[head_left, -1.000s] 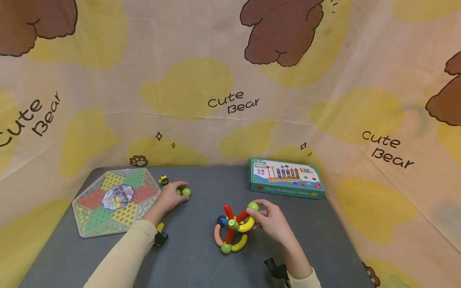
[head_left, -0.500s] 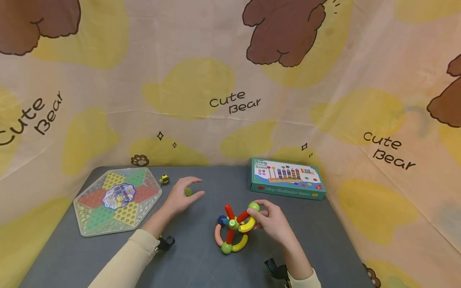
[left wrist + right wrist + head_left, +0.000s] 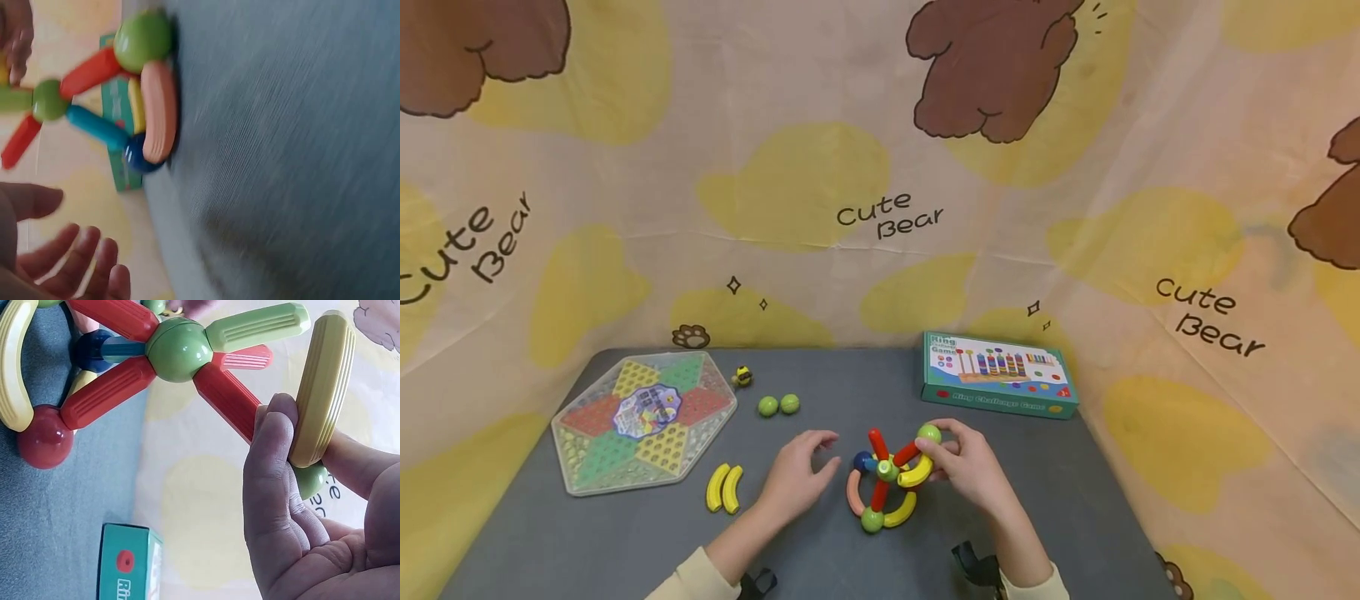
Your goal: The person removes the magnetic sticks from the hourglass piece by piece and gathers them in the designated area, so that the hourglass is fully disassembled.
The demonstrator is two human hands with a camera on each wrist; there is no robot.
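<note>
A toy structure of balls and rods stands on the table, with a light green centre ball (image 3: 179, 350), straight red rods (image 3: 112, 394) and a blue rod (image 3: 99, 127). Round its base run curved rods, one of them pink (image 3: 159, 112), with a dark blue ball (image 3: 862, 461) and a dark red ball (image 3: 45, 436). My right hand (image 3: 968, 462) pinches a green ball (image 3: 929, 432) at the end of a red rod; a yellow curved rod (image 3: 324, 387) sticks out from that ball. Just left of the structure, my left hand (image 3: 801, 475) holds nothing, thumb and fingers apart.
Two green balls (image 3: 789, 404) lie further back, near a small bee figure (image 3: 742, 376). Two yellow curved rods (image 3: 732, 489) lie at left, below a hexagonal star game board (image 3: 647, 417). A Ring Challenge Game box (image 3: 1000, 375) stands back right.
My left hand has let go of the green balls at the back and come forward and right to beside the structure. The right hand has kept its pinch in place.
</note>
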